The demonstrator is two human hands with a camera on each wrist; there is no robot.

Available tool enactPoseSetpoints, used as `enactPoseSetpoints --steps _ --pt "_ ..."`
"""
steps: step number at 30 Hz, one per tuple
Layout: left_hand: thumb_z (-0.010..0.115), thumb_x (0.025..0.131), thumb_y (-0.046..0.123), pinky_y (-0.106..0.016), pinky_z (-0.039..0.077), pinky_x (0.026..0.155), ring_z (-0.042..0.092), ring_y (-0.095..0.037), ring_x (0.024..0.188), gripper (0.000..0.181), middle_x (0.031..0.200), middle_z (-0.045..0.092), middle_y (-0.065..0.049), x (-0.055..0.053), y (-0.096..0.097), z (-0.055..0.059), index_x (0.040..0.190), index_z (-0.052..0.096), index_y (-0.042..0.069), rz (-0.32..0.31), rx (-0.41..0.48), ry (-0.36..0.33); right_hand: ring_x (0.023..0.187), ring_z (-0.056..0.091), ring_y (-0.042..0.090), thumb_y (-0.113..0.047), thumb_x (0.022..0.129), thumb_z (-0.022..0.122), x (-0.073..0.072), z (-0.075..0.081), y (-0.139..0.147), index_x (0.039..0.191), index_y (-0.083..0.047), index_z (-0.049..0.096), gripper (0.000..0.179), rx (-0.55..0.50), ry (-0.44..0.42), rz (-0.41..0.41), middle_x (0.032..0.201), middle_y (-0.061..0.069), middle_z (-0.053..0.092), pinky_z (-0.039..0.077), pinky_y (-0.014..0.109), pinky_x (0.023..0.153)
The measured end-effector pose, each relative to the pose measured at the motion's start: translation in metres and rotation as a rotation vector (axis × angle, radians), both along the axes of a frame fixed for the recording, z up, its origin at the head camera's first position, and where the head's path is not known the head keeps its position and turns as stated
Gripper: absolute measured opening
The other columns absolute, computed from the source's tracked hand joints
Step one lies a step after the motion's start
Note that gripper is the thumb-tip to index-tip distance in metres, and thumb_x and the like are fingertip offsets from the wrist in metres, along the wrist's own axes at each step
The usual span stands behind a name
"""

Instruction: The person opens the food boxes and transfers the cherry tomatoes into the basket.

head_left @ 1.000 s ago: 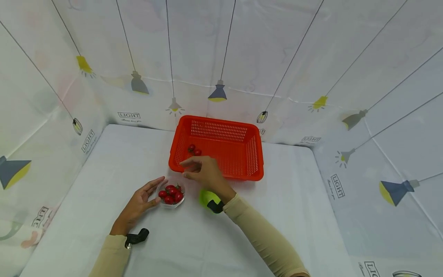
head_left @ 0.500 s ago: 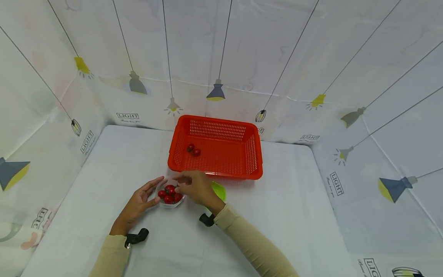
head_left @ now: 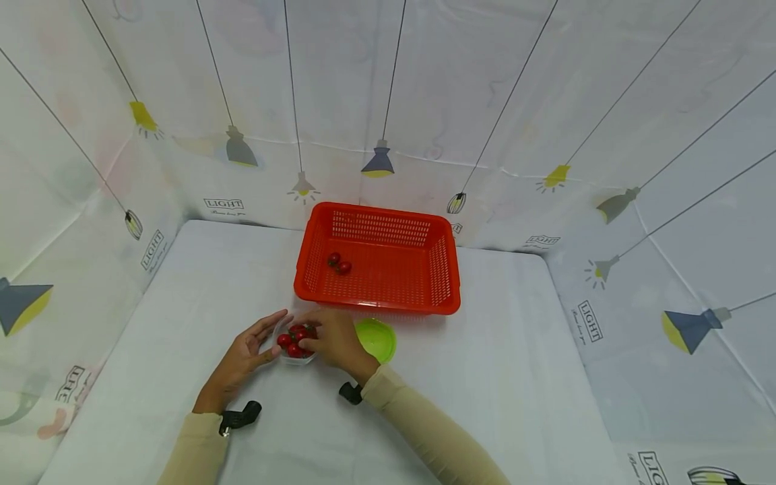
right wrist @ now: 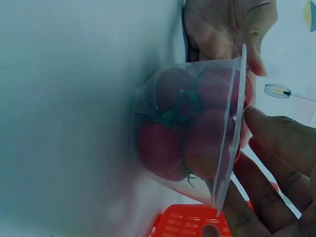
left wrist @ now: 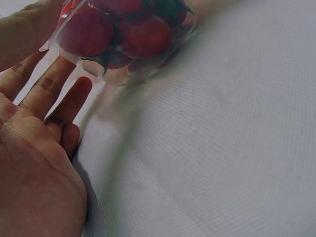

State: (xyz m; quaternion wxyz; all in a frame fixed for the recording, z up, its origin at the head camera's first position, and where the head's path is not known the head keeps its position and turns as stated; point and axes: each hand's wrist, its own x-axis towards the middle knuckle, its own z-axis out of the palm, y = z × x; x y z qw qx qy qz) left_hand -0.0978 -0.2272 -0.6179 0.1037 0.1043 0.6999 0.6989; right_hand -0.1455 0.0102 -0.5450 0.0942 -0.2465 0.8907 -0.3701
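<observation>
Head view: our left hand [head_left: 242, 355] curves fingers round the tub [right wrist: 229, 148]. Our right hand [head_left: 338, 341] touches tomatoes [head_left: 294, 350]; its grip we cannot tell.

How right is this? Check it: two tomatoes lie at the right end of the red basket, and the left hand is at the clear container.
Wrong end: the head view shows the two tomatoes toward the left end of the red basket. The rest stands.
</observation>
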Motion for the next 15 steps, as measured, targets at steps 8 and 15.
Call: enactPoseSetpoints --steps 8,15 --pt "0.065 0.104 0.002 -0.013 0.040 0.118 0.033 -0.002 0.157 0.069 0.171 0.039 -0.012 -0.0007 -0.0002 -0.0002 0.166 0.036 0.011 -0.018 0.029 0.012 0.103 0.064 0.005 -0.022 0.090 0.087 0.0003 0.0026 -0.0047 0.125 -0.021 0.081 0.036 0.078 0.049 0.074 0.119 -0.009 0.080 0.054 0.018 0.094" --pt "0.067 0.103 0.004 -0.012 0.039 0.118 0.033 0.000 0.156 0.069 0.174 0.034 -0.009 0.0005 -0.0008 -0.0008 0.165 0.037 0.013 -0.006 0.009 -0.003 0.104 0.065 0.005 -0.019 0.091 0.086 -0.0018 0.0071 -0.0056 0.126 -0.022 0.080 0.036 0.096 -0.021 0.085 0.119 -0.010 0.080 0.055 0.020 0.096"
